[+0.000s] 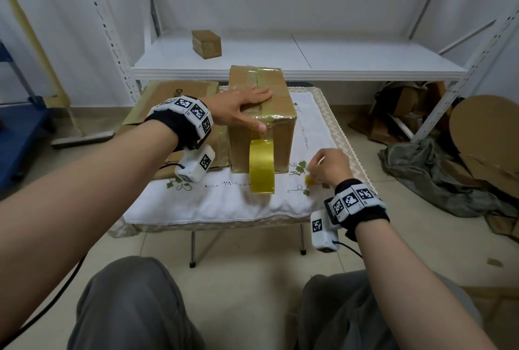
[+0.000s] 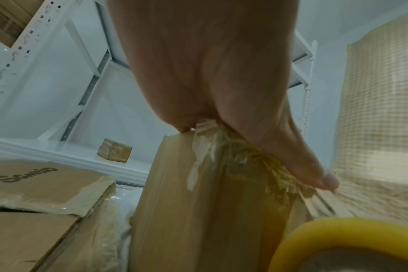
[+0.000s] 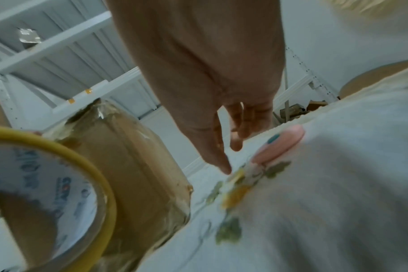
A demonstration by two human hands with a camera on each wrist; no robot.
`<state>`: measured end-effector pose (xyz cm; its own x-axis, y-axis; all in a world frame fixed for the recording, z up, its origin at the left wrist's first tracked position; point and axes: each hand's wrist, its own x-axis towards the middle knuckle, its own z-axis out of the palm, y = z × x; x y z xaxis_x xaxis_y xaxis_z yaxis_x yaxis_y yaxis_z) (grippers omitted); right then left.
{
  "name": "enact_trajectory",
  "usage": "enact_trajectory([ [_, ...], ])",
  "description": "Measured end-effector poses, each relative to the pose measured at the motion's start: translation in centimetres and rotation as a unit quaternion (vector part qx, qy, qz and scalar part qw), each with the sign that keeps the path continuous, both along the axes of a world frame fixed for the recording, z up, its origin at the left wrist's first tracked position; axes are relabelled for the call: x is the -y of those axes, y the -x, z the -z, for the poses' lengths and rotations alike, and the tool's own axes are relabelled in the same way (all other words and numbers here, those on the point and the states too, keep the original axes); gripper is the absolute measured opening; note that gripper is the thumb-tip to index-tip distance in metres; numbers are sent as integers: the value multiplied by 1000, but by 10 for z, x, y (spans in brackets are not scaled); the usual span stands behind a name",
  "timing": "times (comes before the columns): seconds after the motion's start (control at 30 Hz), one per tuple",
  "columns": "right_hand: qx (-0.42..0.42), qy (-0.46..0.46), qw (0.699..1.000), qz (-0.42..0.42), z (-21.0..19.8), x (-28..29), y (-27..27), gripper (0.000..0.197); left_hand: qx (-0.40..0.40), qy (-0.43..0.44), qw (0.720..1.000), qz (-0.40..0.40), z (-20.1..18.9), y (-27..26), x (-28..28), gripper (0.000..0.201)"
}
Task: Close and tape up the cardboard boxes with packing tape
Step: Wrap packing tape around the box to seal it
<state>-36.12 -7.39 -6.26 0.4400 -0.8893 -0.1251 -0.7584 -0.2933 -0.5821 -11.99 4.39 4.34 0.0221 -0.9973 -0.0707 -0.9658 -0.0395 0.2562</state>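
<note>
A closed cardboard box [image 1: 259, 113] stands on the cloth-covered bench [image 1: 331, 125], its long axis running away from the person, a taped seam down the middle of its top. The left hand [image 1: 241, 108] lies flat on the lid, fingers straight, thumb pressing tape at the near top edge. A yellow tape roll [image 1: 261, 165] hangs on edge against the near face, joined to that edge by a strip. The right hand [image 1: 328, 167], fingers bent, reaches down to a small yellowish object [image 1: 309, 180] on the cloth; whether it grips it cannot be told.
</note>
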Motion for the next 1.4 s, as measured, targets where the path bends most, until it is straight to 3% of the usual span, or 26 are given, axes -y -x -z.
enact_trajectory([
  [0.07,-67,35,997,10,0,5,5,23,0,2,1000,1,1,0,0,96],
  [0.13,-122,14,992,11,3,12,12,29,-2,3,1000,2,2,-1,0,96],
  [0.27,-126,25,992,-10,6,17,21,7,-6,4,1000,-1,4,-2,1,96],
  [0.37,-119,15,993,-6,-1,18,22,23,-9,6,1000,-4,6,-3,1,96],
  [0.47,-4,-72,996,-47,-12,13,19,20,-14,10,1000,-5,6,-2,0,96],
  [0.57,169,-149,968,-106,-30,0,17,32,-15,12,1000,-7,6,-2,0,96],
  [0.77,260,-175,932,-182,-43,-13,14,34,-17,1,1000,-9,7,-4,2,103],
  [0.93,221,-65,936,-267,-46,-19,14,26,15,-31,999,4,-2,2,1,132],
  [1.1,178,116,927,-310,-48,-27,3,21,33,-66,997,8,-3,4,1,152],
  [1.2,188,187,907,-327,-50,-28,-5,21,39,-52,998,8,-7,9,-2,153],
  [1.4,239,216,888,-327,-57,-29,-12,10,48,-13,998,28,-2,18,-13,136],
])
